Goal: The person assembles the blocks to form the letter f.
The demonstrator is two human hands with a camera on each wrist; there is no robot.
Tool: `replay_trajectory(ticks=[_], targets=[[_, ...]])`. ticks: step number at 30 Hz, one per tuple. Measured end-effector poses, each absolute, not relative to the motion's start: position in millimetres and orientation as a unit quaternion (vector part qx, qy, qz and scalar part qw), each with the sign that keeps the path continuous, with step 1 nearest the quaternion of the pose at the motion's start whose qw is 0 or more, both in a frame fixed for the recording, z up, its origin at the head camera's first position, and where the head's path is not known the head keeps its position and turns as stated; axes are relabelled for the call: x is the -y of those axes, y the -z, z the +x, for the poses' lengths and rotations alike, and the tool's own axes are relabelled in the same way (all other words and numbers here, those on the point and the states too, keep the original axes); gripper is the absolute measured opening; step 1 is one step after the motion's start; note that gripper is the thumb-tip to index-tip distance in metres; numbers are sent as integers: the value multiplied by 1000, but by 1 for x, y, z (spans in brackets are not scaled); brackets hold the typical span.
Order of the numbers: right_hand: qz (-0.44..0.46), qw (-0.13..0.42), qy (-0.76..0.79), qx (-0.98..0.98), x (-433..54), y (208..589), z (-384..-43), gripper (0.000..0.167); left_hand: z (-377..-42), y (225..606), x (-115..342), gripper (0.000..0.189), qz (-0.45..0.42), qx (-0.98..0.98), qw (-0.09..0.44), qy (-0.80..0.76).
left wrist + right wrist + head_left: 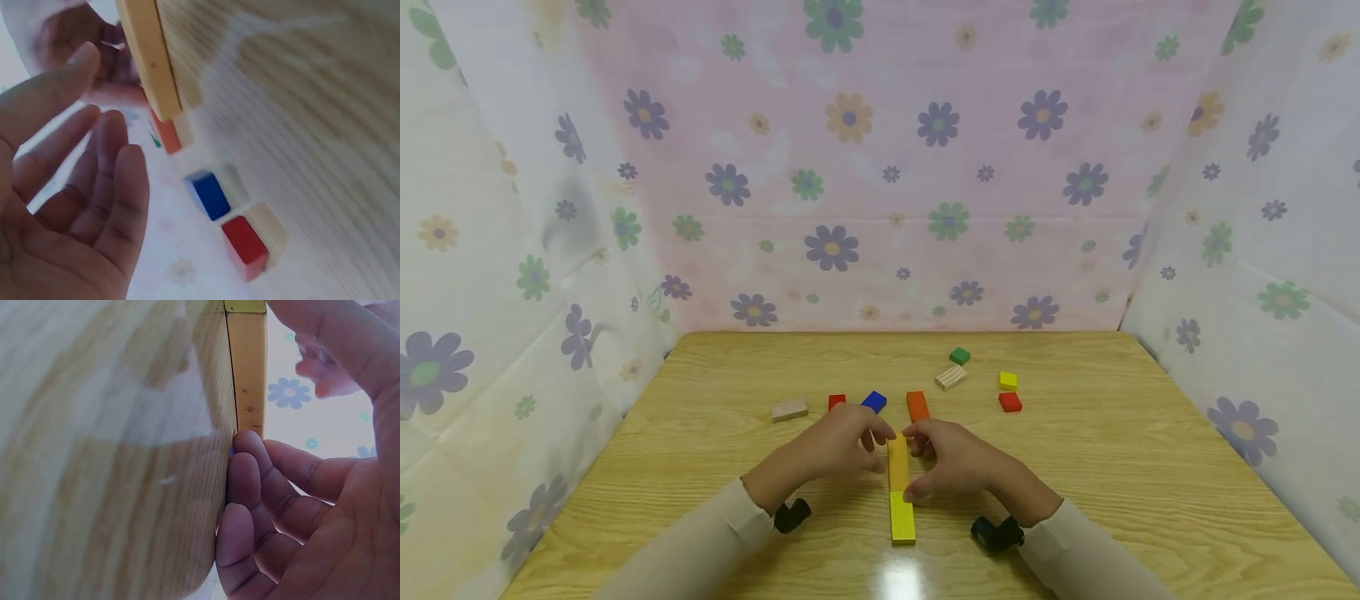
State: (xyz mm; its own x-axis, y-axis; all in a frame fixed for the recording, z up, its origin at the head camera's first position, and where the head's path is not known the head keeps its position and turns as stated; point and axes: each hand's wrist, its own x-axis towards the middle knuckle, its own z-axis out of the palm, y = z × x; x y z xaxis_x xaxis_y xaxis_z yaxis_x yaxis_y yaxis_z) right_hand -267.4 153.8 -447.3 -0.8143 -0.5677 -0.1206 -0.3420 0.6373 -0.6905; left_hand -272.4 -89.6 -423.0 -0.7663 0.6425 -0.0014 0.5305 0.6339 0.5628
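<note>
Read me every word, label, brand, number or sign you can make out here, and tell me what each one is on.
None: no text can be read in any view.
Orange-yellow block: small dark marks near one end in the right wrist view, too small and blurred to tell whether they are print.
Yellow block: no lettering visible.
Floral backdrop: printed flowers, no words visible.
</note>
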Motion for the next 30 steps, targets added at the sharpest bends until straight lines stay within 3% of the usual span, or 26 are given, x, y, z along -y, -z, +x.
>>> replay_trajectory(ticks=[19,30], targets=[[-256,172,351,-884,-155,447,-268,84,-321,425,104,62,349,-892,69,-279],[-250,177,351,-885,-154,449,-270,82,-346,427,106,70,326,-905,101,-255]])
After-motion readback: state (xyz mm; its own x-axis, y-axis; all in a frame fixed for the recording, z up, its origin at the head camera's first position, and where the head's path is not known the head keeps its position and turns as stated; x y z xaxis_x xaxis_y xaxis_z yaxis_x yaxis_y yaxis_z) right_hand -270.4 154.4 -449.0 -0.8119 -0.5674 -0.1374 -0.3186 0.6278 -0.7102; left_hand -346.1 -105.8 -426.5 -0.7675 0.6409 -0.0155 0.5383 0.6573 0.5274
